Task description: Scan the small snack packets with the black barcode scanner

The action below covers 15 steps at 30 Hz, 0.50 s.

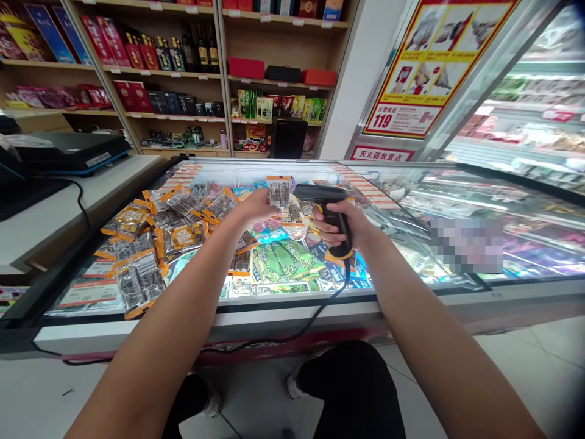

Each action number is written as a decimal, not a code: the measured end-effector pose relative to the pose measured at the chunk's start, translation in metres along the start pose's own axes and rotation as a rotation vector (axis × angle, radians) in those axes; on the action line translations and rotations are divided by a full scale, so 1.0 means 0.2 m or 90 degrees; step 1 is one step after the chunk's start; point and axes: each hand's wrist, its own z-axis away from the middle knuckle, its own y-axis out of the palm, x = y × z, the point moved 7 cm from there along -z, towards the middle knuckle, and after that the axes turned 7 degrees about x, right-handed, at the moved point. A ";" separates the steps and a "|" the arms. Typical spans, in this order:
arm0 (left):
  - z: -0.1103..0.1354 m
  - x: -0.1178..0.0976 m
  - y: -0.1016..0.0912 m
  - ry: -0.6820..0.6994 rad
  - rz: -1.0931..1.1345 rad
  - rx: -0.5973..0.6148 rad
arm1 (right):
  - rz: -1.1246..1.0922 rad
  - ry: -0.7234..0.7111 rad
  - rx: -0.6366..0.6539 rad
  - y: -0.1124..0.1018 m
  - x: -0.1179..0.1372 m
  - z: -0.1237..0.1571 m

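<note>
My left hand [254, 207] pinches a small orange-edged snack packet [278, 190] and holds it upright above the freezer lid. My right hand [343, 224] is wrapped round the grip of a black barcode scanner [328, 207] with an orange collar. The scanner's head sits just right of the packet, almost touching it. A black cable [292, 332] hangs from the scanner's base down over the freezer's front edge. A heap of similar orange-edged packets [150, 244] lies on the glass lid to the left of my hands.
The glass-topped chest freezer [283, 314] stands in front of me, with a second one [503, 207] to the right. A white counter [55, 213] with a black device lies at left. Wooden shelves [219, 79] of boxes and bottles line the back wall. My knees show below.
</note>
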 end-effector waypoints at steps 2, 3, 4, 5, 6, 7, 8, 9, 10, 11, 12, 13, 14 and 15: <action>-0.01 0.00 0.03 -0.008 -0.050 0.055 | 0.011 -0.004 0.006 0.01 0.00 0.00; -0.01 0.00 0.04 -0.016 -0.074 0.080 | 0.013 -0.008 0.007 0.01 0.00 0.00; -0.01 0.00 0.04 -0.021 -0.085 0.078 | 0.012 -0.013 0.006 0.01 0.01 0.00; -0.01 0.00 0.03 -0.026 -0.091 0.076 | 0.010 -0.019 0.006 0.01 0.01 0.00; -0.01 0.01 0.03 -0.031 -0.094 0.076 | 0.006 -0.024 0.005 0.01 0.01 0.00; -0.01 0.01 0.03 -0.035 -0.095 0.075 | 0.004 -0.027 0.004 0.00 0.01 0.00; -0.01 0.01 0.04 -0.039 -0.093 0.073 | 0.001 -0.029 0.003 0.00 0.01 0.00; -0.01 0.01 0.04 -0.041 -0.088 0.069 | 0.001 -0.027 0.001 -0.01 0.01 0.00; -0.01 0.01 0.04 -0.043 -0.084 0.066 | 0.001 -0.024 -0.002 -0.01 0.01 0.00; -0.01 0.01 0.03 -0.042 -0.083 0.065 | 0.000 -0.021 -0.005 -0.01 0.01 0.00; -0.01 0.00 0.03 -0.040 -0.085 0.066 | -0.001 -0.021 -0.008 -0.01 0.01 0.00; 0.00 -0.02 0.01 -0.037 -0.096 0.060 | -0.004 -0.023 -0.013 -0.02 0.01 0.00; 0.00 -0.03 -0.02 -0.040 -0.117 0.042 | -0.009 -0.027 -0.019 -0.02 0.02 0.00; 0.01 -0.04 -0.06 -0.048 -0.148 0.012 | -0.015 -0.035 -0.028 -0.03 0.02 0.00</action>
